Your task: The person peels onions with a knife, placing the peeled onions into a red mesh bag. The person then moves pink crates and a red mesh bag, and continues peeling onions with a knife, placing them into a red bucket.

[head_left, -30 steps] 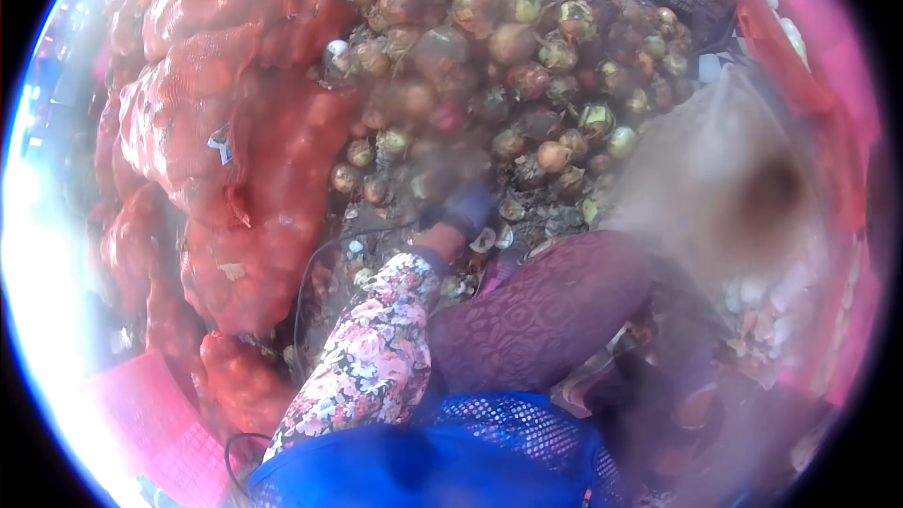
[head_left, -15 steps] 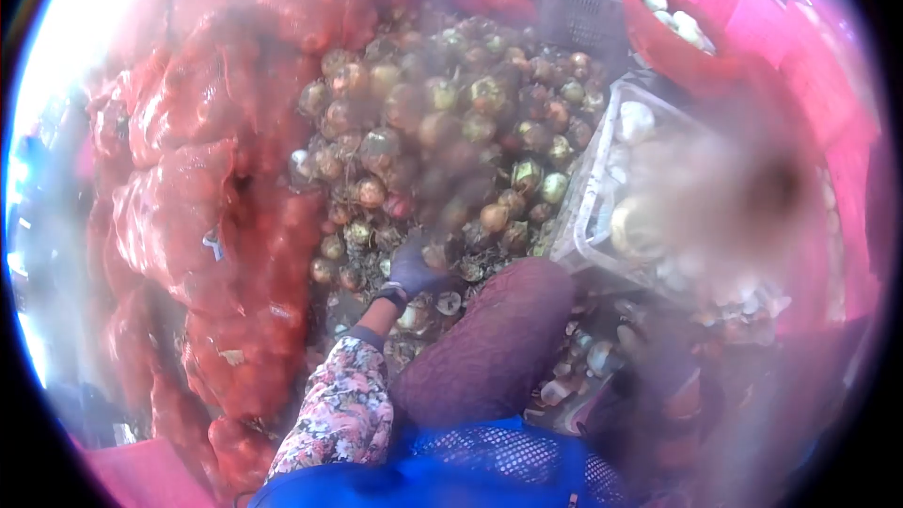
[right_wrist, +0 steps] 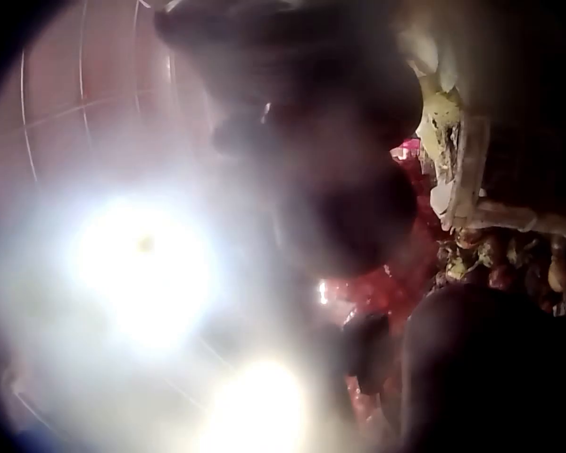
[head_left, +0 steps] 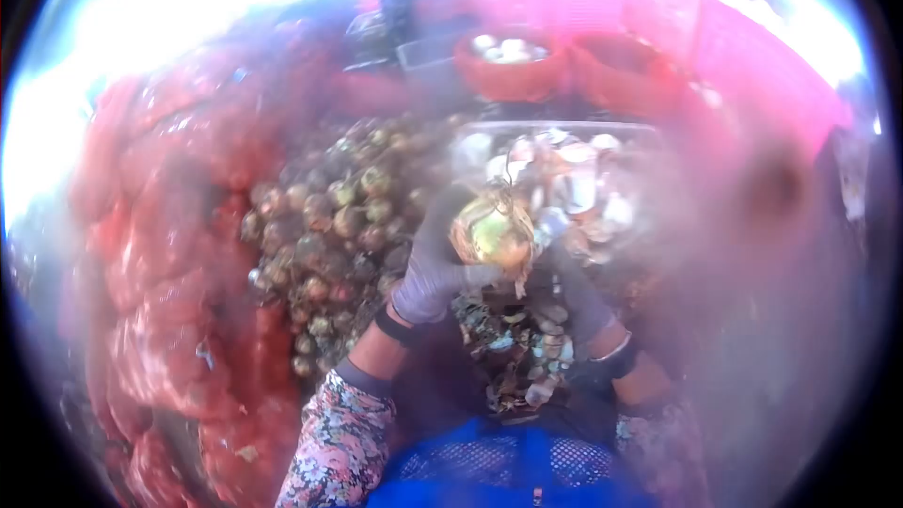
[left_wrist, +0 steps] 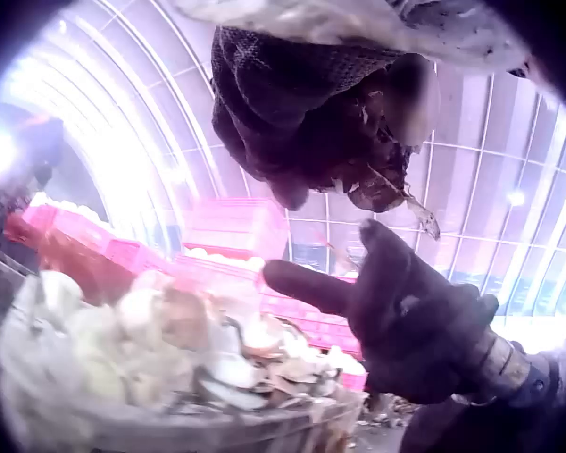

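Note:
The gloved left hand (head_left: 437, 268) grips a large onion (head_left: 494, 235) with dry, peeling skin, above the lap in the head view. In the left wrist view the left hand (left_wrist: 292, 113) curls round the onion (left_wrist: 406, 104), loose skin dangling beneath. Close on its right is the dark-gloved right hand (head_left: 578, 296). The left wrist view shows the right hand (left_wrist: 406, 326) below the onion, apart from it, with two digits extended and others bent; whether it holds something is unclear. Glare and blur hide most detail in the right wrist view.
Unpeeled onions (head_left: 348, 216) lie heaped on the left beside red mesh sacks (head_left: 160, 348). A tub of pale peeled pieces (head_left: 583, 179) stands beyond the hands. Behind are red bowls (head_left: 513, 80) and pink crates (head_left: 752, 56). Peelings (head_left: 513, 348) lie between the legs.
The left hand has come back from the heap's near edge to above the lap, now with an onion. The head view has tilted up and turned right, and the right hand is clearly visible.

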